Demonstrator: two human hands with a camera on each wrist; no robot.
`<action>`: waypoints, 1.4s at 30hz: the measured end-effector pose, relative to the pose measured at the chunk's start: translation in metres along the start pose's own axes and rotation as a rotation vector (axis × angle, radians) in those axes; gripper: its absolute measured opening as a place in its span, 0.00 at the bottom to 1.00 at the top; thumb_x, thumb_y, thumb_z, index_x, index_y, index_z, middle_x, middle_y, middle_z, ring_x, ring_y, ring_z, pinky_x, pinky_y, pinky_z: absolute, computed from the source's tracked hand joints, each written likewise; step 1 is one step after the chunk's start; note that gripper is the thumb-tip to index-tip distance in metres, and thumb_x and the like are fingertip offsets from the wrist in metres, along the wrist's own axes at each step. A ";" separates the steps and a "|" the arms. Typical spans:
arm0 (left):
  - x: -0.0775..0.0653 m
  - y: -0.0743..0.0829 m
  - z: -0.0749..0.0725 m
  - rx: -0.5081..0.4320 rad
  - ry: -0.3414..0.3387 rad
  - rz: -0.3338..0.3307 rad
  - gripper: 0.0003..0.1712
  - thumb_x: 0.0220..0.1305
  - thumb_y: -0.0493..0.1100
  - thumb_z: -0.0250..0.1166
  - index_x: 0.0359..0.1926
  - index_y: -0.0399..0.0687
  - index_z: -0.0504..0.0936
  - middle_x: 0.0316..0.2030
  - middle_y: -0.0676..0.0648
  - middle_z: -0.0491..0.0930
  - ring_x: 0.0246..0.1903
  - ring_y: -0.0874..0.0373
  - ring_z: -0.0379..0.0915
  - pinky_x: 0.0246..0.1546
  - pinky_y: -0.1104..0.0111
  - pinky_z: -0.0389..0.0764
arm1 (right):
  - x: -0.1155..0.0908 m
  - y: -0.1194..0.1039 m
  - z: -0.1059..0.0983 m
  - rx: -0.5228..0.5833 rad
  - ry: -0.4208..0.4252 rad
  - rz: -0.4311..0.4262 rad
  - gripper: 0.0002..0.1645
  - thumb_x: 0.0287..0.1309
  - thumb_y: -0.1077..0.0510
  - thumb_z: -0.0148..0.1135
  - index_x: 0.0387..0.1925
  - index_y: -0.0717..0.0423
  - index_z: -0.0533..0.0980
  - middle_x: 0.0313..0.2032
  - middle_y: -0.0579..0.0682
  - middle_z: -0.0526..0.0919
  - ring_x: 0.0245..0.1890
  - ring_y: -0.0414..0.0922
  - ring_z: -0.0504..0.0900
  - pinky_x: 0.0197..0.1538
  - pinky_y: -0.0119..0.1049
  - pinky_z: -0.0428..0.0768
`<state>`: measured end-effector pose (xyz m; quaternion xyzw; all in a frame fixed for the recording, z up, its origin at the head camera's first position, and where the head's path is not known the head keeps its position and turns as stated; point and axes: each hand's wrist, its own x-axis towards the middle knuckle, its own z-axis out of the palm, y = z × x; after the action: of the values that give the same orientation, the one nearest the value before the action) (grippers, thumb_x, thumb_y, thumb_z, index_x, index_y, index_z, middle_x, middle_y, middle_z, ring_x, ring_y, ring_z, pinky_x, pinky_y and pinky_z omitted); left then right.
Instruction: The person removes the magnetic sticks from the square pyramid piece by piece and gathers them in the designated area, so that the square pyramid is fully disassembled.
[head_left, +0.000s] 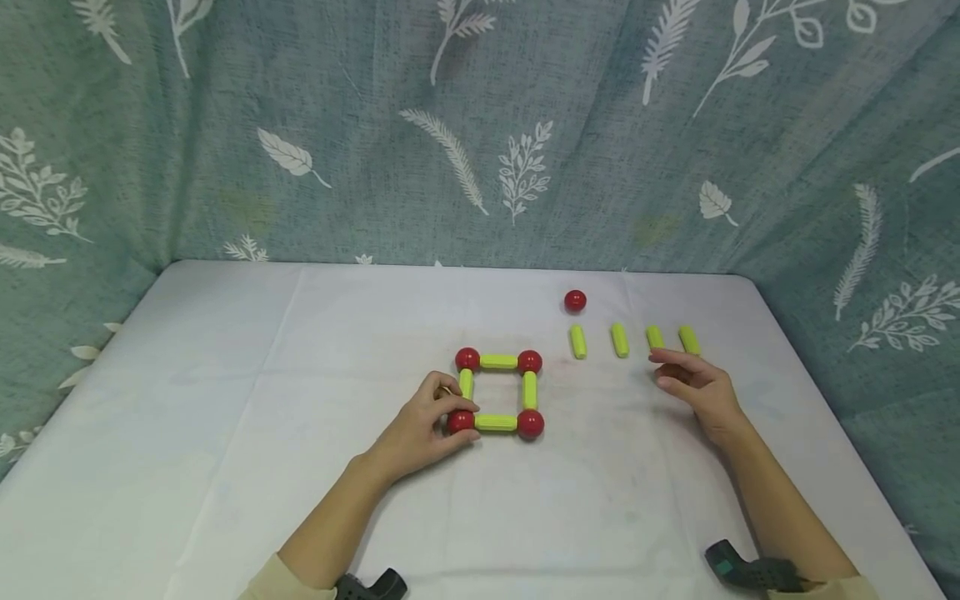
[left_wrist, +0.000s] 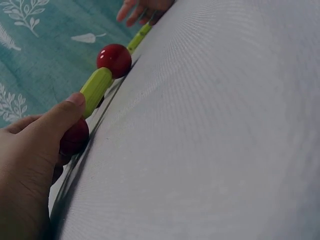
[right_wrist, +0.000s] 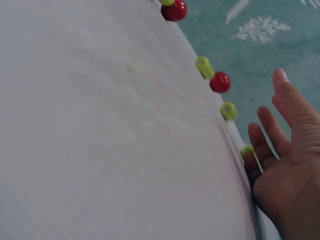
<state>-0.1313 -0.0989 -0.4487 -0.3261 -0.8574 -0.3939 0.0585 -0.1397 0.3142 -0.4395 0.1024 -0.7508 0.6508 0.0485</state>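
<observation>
While in the head view the left grip [head_left: 431,419] pinches a corner red ball [head_left: 459,423] of the square frame [head_left: 498,362], in the left wrist view a yellow-green rod [left_wrist: 97,90] lies at its thumb [left_wrist: 66,111], and in the right wrist view the right grip [right_wrist: 286,172], spread, is near loose rods [right_wrist: 228,111].

Near-left red ball [head_left: 459,422] partly behind left fingers [head_left: 453,404], left sleeve [head_left: 281,582] cropped in head view
</observation>
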 end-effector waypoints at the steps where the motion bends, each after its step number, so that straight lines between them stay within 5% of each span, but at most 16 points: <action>1: 0.000 0.000 0.000 -0.005 0.001 0.006 0.17 0.50 0.45 0.74 0.42 0.50 0.82 0.47 0.51 0.66 0.41 0.62 0.66 0.34 0.76 0.73 | 0.000 0.000 0.003 -0.005 -0.011 0.006 0.23 0.56 0.71 0.61 0.55 0.69 0.72 0.47 0.39 0.81 0.45 0.38 0.76 0.46 0.22 0.75; 8: 0.000 -0.002 0.000 -0.035 -0.015 0.089 0.19 0.50 0.45 0.74 0.44 0.47 0.82 0.46 0.52 0.66 0.40 0.63 0.66 0.34 0.77 0.74 | -0.001 -0.007 0.026 -0.086 -0.121 0.070 0.26 0.53 0.69 0.65 0.56 0.66 0.72 0.47 0.36 0.81 0.47 0.40 0.76 0.48 0.24 0.75; 15: 0.001 -0.007 0.000 -0.056 0.004 0.179 0.22 0.47 0.47 0.76 0.44 0.44 0.83 0.47 0.51 0.68 0.39 0.64 0.66 0.34 0.79 0.72 | 0.004 -0.009 0.058 -0.129 -0.232 0.057 0.26 0.51 0.65 0.69 0.54 0.62 0.75 0.51 0.48 0.80 0.50 0.41 0.76 0.52 0.25 0.74; 20: 0.001 -0.008 -0.002 -0.085 0.040 0.215 0.24 0.41 0.45 0.79 0.42 0.42 0.82 0.48 0.47 0.69 0.36 0.64 0.67 0.33 0.79 0.72 | 0.006 -0.010 0.083 -0.171 -0.334 0.010 0.26 0.52 0.63 0.69 0.55 0.60 0.76 0.51 0.53 0.80 0.52 0.42 0.76 0.55 0.27 0.73; 26: 0.001 -0.007 0.001 -0.069 0.021 0.224 0.21 0.47 0.47 0.76 0.42 0.44 0.82 0.45 0.50 0.69 0.38 0.64 0.67 0.35 0.80 0.72 | 0.003 -0.017 0.109 -0.327 -0.436 -0.077 0.27 0.48 0.54 0.73 0.53 0.51 0.79 0.46 0.45 0.81 0.48 0.42 0.75 0.51 0.32 0.74; 34: 0.001 0.001 0.005 0.006 0.012 0.188 0.16 0.50 0.42 0.74 0.41 0.48 0.82 0.43 0.51 0.69 0.40 0.61 0.69 0.38 0.76 0.75 | -0.002 -0.018 0.130 -0.424 -0.401 -0.148 0.28 0.43 0.51 0.75 0.50 0.48 0.81 0.43 0.39 0.84 0.47 0.40 0.72 0.51 0.40 0.68; 42: 0.002 0.008 0.010 0.099 0.058 0.123 0.15 0.47 0.47 0.75 0.37 0.49 0.83 0.41 0.52 0.68 0.38 0.62 0.72 0.39 0.73 0.78 | -0.008 -0.013 0.153 -0.554 -0.205 -0.336 0.24 0.39 0.52 0.77 0.43 0.46 0.80 0.39 0.42 0.82 0.42 0.41 0.71 0.47 0.42 0.64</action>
<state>-0.1263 -0.0873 -0.4500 -0.3635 -0.8520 -0.3559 0.1234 -0.1200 0.1617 -0.4512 0.2723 -0.8727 0.3915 0.1052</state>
